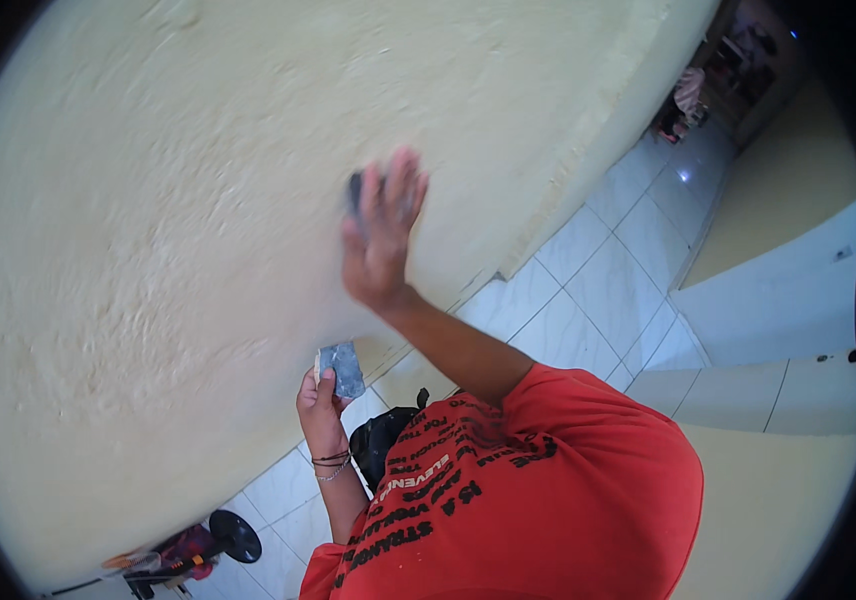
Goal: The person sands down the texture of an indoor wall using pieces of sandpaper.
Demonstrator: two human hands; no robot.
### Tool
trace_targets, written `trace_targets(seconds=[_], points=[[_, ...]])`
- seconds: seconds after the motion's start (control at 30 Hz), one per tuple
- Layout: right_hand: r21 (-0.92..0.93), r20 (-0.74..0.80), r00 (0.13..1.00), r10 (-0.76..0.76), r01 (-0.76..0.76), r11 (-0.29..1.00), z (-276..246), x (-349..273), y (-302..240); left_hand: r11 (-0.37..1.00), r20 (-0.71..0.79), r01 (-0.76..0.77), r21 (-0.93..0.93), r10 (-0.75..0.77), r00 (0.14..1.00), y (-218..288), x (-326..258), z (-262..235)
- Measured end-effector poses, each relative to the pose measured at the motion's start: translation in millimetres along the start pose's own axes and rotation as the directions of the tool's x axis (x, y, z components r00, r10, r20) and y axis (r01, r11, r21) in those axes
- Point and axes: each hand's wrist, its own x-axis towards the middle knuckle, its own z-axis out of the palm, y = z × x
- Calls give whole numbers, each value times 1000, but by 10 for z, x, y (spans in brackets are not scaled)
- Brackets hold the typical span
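My right hand (380, 240) is raised against a cream wall (198, 250), its fingers extended and slightly smeared by motion. Under the fingers it holds a dark piece (355, 190) to the wall; only an edge shows, and it looks like sandpaper. Lower down, my left hand (324, 405) grips a grey rectangular piece (342, 368) that resembles sandpaper wrapped round a block, with a pale edge. The thumb lies across its face, close to the wall.
White marbled floor tiles (588, 290) run along the wall's foot. At the lower left stands a black round object (235, 537) beside a jumble of items. Cloth-like things (686, 100) lie far back at the upper right. A pale wall (788, 260) rises to the right.
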Motion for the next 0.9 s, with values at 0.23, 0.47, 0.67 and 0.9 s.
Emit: trace_targets(seconds=[0.23,0.47,0.67,0.9], points=[[21,-339,940,42,-37,999,-567,1035,1245,998,-29,49,-35,-50,998,-171,108,232],[180,-405,886,228,-167,969,-1279,1580,2525,997,-43,77,-33,-78,996,-248,177,533],[195,-398,871,287,-225,955,-1184,1523,2362,996,-26,88,-34,-89,996,-268,185,450],[-43,-260,949,180,-198,979,-275,542,1201,993,-108,121,-8,-121,987,-243,80,140]])
